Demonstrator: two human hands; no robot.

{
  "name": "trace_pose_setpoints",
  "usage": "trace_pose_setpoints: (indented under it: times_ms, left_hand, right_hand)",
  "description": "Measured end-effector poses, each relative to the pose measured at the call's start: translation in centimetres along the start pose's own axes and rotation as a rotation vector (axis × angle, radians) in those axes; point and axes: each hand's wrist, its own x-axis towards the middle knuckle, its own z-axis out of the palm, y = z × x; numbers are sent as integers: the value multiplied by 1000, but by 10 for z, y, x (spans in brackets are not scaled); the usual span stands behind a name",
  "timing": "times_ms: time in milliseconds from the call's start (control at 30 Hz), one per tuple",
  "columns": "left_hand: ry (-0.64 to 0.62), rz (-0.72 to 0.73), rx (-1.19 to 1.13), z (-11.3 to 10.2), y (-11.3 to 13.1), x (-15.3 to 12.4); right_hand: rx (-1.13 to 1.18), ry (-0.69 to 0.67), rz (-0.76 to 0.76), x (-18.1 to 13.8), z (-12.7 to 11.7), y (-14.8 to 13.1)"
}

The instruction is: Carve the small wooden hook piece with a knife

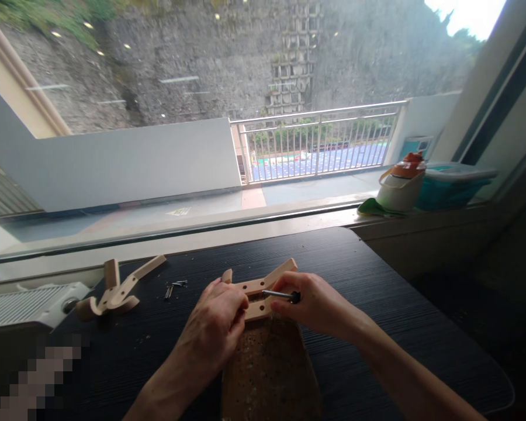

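Two pale wooden bars with drilled holes lie side by side across the far end of a worn brown board. The farther wooden bar [263,285] bends upward at its right end; the nearer wooden bar [258,309] is partly covered by my hands. My left hand [219,313] is closed over the left ends of the bars, its fingertips mostly hidden. Between the thumb and fingers of my right hand [304,295] is a slim metal rod with a dark end [278,293]. The rod points left, over the bars near their holes. Its exact kind is unclear.
The brown board [269,368] rests on a black table [377,327]. Curved wooden pieces [118,292] and several small bolts [175,287] lie to the left. A white radiator [35,304] stands beside the table. A bottle [402,184] and a teal box [456,186] sit on the windowsill.
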Motion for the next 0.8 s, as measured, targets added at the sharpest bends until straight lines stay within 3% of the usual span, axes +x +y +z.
trace_pose_setpoints:
  times_ms: [267, 467, 633, 800]
  left_hand:
    - [-50, -68, -43, -7, 1, 6]
    - [-30, -92, -204, -8, 0, 3]
    - [-60, -130, -293, -8, -1, 1]
    - [-59, -129, -273, -6, -3, 1]
  right_hand:
    - [-32, -33, -19, 4, -1, -2]
    - [-107, -137, -44, -8, -22, -8]
    - [-236, -121, -76, -24, -42, -31]
    - [-347, -214, -217, -13, -38, -62]
